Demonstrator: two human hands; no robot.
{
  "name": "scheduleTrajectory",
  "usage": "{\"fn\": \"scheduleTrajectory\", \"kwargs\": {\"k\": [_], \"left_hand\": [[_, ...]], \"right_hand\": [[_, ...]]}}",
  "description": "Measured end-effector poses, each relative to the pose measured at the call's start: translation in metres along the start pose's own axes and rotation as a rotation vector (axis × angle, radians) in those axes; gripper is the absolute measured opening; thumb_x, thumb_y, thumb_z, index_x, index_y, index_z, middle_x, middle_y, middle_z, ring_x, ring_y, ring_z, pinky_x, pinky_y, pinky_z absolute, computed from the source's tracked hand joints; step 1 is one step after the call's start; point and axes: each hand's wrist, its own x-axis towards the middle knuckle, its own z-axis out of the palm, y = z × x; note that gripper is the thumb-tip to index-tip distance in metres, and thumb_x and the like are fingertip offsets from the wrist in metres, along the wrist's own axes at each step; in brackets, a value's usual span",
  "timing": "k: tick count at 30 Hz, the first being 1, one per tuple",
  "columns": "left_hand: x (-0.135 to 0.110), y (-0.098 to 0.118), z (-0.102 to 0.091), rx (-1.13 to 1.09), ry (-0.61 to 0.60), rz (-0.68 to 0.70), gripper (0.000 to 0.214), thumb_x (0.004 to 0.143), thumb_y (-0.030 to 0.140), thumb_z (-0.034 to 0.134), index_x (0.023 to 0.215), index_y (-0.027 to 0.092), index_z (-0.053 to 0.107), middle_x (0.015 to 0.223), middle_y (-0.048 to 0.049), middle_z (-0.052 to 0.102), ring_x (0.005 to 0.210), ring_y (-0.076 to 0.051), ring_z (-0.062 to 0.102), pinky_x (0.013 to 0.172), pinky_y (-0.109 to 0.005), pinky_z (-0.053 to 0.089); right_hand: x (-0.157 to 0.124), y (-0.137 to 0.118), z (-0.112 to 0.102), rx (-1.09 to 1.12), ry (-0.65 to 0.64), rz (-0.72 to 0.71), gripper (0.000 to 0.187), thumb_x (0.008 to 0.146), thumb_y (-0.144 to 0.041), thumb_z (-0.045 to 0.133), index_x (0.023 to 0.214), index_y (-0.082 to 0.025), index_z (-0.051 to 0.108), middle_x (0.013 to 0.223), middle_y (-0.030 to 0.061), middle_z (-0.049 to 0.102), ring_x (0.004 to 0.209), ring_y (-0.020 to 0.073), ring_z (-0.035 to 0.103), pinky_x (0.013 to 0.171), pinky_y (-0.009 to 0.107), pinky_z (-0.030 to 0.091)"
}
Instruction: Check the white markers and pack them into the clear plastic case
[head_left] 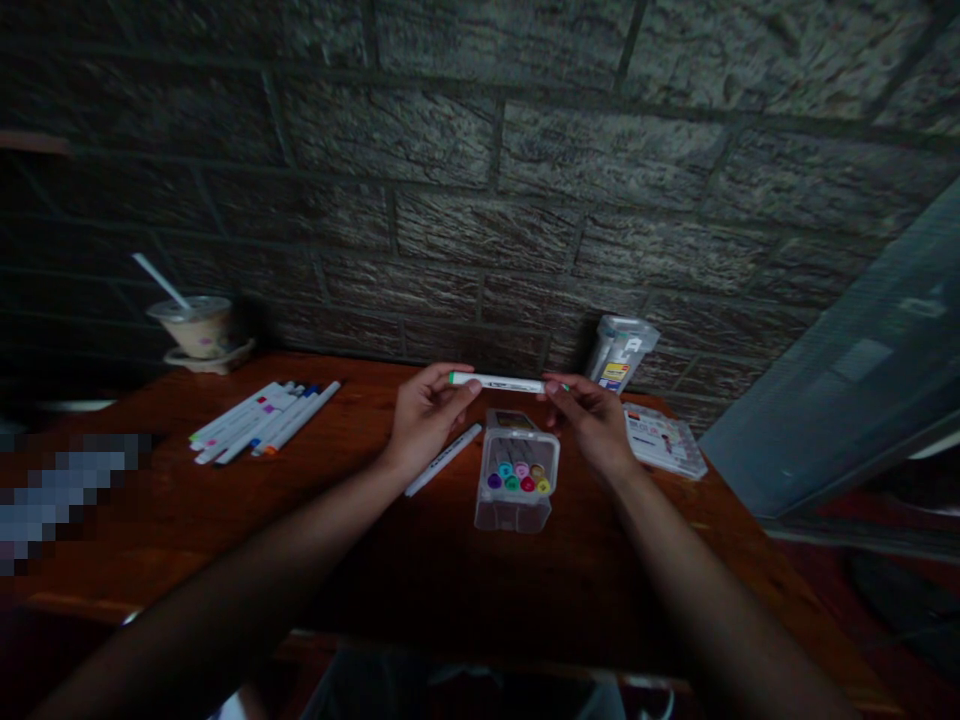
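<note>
Between my two hands a white marker (510, 384) with green ends is held level above the table. My left hand (429, 415) pinches its left end, and my right hand (589, 415) pinches the right end. Just below lies an open clear plastic case (516, 515), with several markers (520, 470) inside, their coloured ends facing me: purple, teal, green, pink, red and yellow among them. A single white marker (444, 460) rests on the table left of the case, partly behind my left hand.
Several white markers (262, 420) lie in a bunch at the left. Behind them stands a cup with a straw (199, 325). At the right are an upright clear container (621, 350) and a flat printed case (664, 440). A stone wall (450, 170) borders the wooden table (337, 560).
</note>
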Motion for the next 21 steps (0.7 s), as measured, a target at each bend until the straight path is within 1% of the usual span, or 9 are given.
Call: {"fn": "scheduleTrajectory", "kwargs": {"k": [2, 5, 7, 11, 19, 21], "left_hand": [[-0.0006, 0.0007, 0.0006, -0.005, 0.001, -0.009, 0.027, 0.076, 0.029, 0.087, 0.098, 0.018, 0.075, 0.067, 0.0026, 0.065, 0.046, -0.006, 0.047, 0.041, -0.018, 0.032], [-0.0004, -0.0002, 0.0001, -0.007, 0.002, -0.024, 0.025, 0.075, 0.030, 0.088, 0.093, 0.018, 0.076, 0.065, 0.0028, 0.064, 0.045, -0.006, 0.045, 0.040, -0.018, 0.031], [0.0001, -0.0015, -0.0006, -0.004, -0.001, -0.033, 0.024, 0.076, 0.030, 0.088, 0.092, 0.017, 0.076, 0.063, 0.0029, 0.063, 0.045, -0.006, 0.045, 0.040, -0.018, 0.030], [0.0002, -0.0024, -0.0006, 0.012, -0.005, -0.044, 0.022, 0.077, 0.030, 0.086, 0.092, 0.017, 0.075, 0.060, 0.0036, 0.060, 0.044, -0.006, 0.045, 0.040, -0.018, 0.030], [-0.0019, 0.0008, 0.0020, 0.038, -0.018, -0.031, 0.018, 0.079, 0.028, 0.085, 0.090, 0.018, 0.075, 0.059, 0.0035, 0.060, 0.044, -0.006, 0.044, 0.040, -0.019, 0.031], [-0.0022, -0.0004, 0.0016, 0.045, -0.019, -0.024, 0.018, 0.080, 0.029, 0.085, 0.091, 0.018, 0.075, 0.058, 0.0039, 0.060, 0.043, -0.006, 0.044, 0.040, -0.019, 0.032]], "right_hand": [[-0.0001, -0.0010, 0.0007, 0.019, 0.001, 0.023, 0.030, 0.075, -0.046, 0.087, 0.091, -0.021, 0.080, 0.077, 0.0029, 0.078, 0.049, 0.0107, 0.059, 0.041, 0.022, 0.045], [-0.0008, -0.0026, 0.0008, 0.039, -0.008, 0.042, 0.029, 0.075, -0.046, 0.088, 0.086, -0.020, 0.080, 0.073, 0.0028, 0.077, 0.049, 0.0103, 0.058, 0.041, 0.021, 0.044], [-0.0015, -0.0036, 0.0004, 0.051, -0.018, 0.046, 0.029, 0.075, -0.045, 0.088, 0.088, -0.021, 0.080, 0.072, 0.0022, 0.077, 0.049, 0.0102, 0.058, 0.041, 0.021, 0.044], [-0.0028, -0.0056, -0.0002, 0.077, -0.052, 0.055, 0.031, 0.073, -0.038, 0.090, 0.099, -0.025, 0.081, 0.077, 0.0005, 0.079, 0.050, 0.0089, 0.057, 0.042, 0.021, 0.044], [-0.0030, -0.0062, -0.0007, 0.082, -0.067, 0.055, 0.027, 0.073, -0.033, 0.089, 0.098, -0.025, 0.081, 0.080, 0.0009, 0.079, 0.053, 0.0103, 0.059, 0.043, 0.022, 0.044], [-0.0030, -0.0055, -0.0009, 0.070, -0.059, 0.047, 0.027, 0.072, -0.033, 0.090, 0.096, -0.025, 0.081, 0.076, 0.0004, 0.078, 0.052, 0.0103, 0.058, 0.043, 0.023, 0.044]]}}
